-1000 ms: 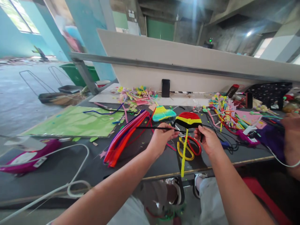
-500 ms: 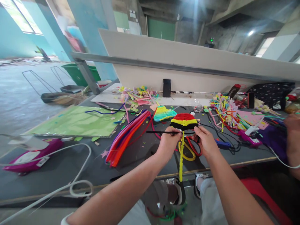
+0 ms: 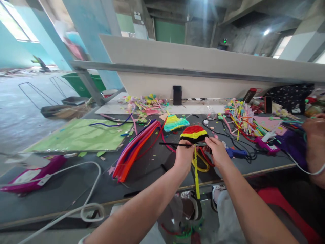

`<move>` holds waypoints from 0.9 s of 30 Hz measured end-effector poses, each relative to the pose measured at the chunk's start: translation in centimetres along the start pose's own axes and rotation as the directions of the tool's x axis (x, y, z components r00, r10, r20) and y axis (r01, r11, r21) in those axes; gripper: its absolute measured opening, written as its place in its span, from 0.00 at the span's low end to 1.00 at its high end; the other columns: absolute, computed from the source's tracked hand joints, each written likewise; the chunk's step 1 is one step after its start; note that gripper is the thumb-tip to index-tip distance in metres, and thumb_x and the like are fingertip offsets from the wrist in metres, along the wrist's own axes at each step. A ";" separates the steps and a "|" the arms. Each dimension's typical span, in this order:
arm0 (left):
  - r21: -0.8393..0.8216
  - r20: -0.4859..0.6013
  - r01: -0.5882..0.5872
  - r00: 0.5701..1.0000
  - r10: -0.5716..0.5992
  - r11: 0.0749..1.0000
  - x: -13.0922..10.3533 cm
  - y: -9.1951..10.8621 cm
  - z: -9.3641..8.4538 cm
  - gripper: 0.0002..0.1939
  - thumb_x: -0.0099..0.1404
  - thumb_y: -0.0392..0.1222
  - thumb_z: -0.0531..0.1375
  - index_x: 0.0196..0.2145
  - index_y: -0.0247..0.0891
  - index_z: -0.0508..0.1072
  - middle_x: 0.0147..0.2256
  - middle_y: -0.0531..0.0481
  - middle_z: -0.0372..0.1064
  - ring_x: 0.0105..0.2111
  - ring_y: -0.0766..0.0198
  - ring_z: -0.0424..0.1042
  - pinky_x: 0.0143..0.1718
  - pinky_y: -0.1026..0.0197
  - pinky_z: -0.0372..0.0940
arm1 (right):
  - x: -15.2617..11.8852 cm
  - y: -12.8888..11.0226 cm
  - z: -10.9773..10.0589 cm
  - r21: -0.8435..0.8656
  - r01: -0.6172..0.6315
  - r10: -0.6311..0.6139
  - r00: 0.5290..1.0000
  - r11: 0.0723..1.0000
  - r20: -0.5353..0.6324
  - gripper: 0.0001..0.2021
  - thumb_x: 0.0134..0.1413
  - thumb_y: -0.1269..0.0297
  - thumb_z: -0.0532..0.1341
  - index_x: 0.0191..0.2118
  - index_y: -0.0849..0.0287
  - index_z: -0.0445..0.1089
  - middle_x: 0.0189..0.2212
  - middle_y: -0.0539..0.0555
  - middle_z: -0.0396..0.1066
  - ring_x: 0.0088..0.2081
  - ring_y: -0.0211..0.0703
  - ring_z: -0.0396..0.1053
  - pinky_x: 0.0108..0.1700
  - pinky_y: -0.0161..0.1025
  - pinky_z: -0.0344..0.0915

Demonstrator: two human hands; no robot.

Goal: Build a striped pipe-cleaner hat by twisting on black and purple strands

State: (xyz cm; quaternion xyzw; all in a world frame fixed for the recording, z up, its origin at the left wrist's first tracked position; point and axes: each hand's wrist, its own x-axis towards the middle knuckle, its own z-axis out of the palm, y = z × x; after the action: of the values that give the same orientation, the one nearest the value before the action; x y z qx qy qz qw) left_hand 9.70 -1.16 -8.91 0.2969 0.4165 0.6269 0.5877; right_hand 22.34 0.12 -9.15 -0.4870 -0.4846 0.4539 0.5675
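Note:
My left hand (image 3: 184,155) and my right hand (image 3: 214,151) hold a small dome-shaped piece (image 3: 194,133) wound from red, yellow and black pipe cleaners, just above the dark table (image 3: 76,184). A black pipe cleaner (image 3: 169,144) sticks out to the left from my left fingers. A yellow pipe cleaner (image 3: 196,176) hangs down from the piece past the table edge. Red and yellow loops (image 3: 201,162) lie under my hands.
A bundle of red, orange and purple pipe cleaners (image 3: 134,149) lies left of my hands. A teal-yellow wound piece (image 3: 175,122), a green sheet (image 3: 76,135), a phone (image 3: 177,95), a pink glue gun (image 3: 30,171) with white cord and scattered scraps (image 3: 241,118) surround them. Another person's hand (image 3: 313,135) is at right.
My hands have come closer together at the black rim of the piece, and the free black pipe cleaner end sticking left has grown shorter. The view has shifted slightly.

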 end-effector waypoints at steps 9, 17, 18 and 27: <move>0.071 -0.030 -0.018 0.999 0.020 0.997 0.8 0.2 -0.2 0.12 0.51 0.28 0.57 0.31 0.38 0.59 0.19 0.60 0.61 0.19 0.70 0.67 0.25 0.65 0.63 | -1.9 -1.5 1.2 -0.851 0.364 -0.573 0.814 0.377 0.095 0.06 0.51 0.68 0.59 0.35 0.54 0.72 0.47 0.56 0.64 0.49 0.51 0.58 0.51 0.49 0.53; 0.283 0.023 -0.142 0.990 0.141 0.949 0.8 0.7 -1.2 0.09 0.50 0.29 0.57 0.30 0.37 0.63 0.21 0.58 0.61 0.19 0.71 0.64 0.22 0.68 0.58 | -3.1 -2.4 3.0 -0.950 0.308 -0.356 0.894 0.045 0.273 0.09 0.52 0.65 0.59 0.26 0.56 0.74 0.44 0.59 0.63 0.44 0.54 0.54 0.43 0.51 0.49; 0.324 0.035 -0.169 0.985 0.167 0.931 0.9 0.7 -1.4 0.09 0.49 0.29 0.57 0.30 0.36 0.64 0.22 0.57 0.62 0.21 0.71 0.65 0.23 0.68 0.59 | -3.1 -2.3 3.3 -0.950 0.310 -0.341 0.898 0.045 0.277 0.09 0.52 0.65 0.59 0.24 0.57 0.74 0.42 0.60 0.64 0.43 0.54 0.54 0.42 0.50 0.49; 0.487 0.181 -0.279 0.959 0.217 0.827 1.6 0.2 -3.0 0.09 0.49 0.27 0.55 0.29 0.36 0.68 0.25 0.53 0.67 0.23 0.67 0.70 0.26 0.65 0.64 | -1.0 -1.5 1.8 -0.640 0.169 -0.107 0.985 0.749 0.135 0.10 0.45 0.61 0.61 0.20 0.59 0.72 0.34 0.54 0.66 0.38 0.45 0.63 0.41 0.42 0.57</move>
State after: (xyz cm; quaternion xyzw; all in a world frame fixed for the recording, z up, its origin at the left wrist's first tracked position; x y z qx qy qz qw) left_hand 6.79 -0.09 -10.38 0.5293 0.4893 0.5473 0.4254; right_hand 20.53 -0.87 -7.66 -0.5953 -0.6713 0.2360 0.3732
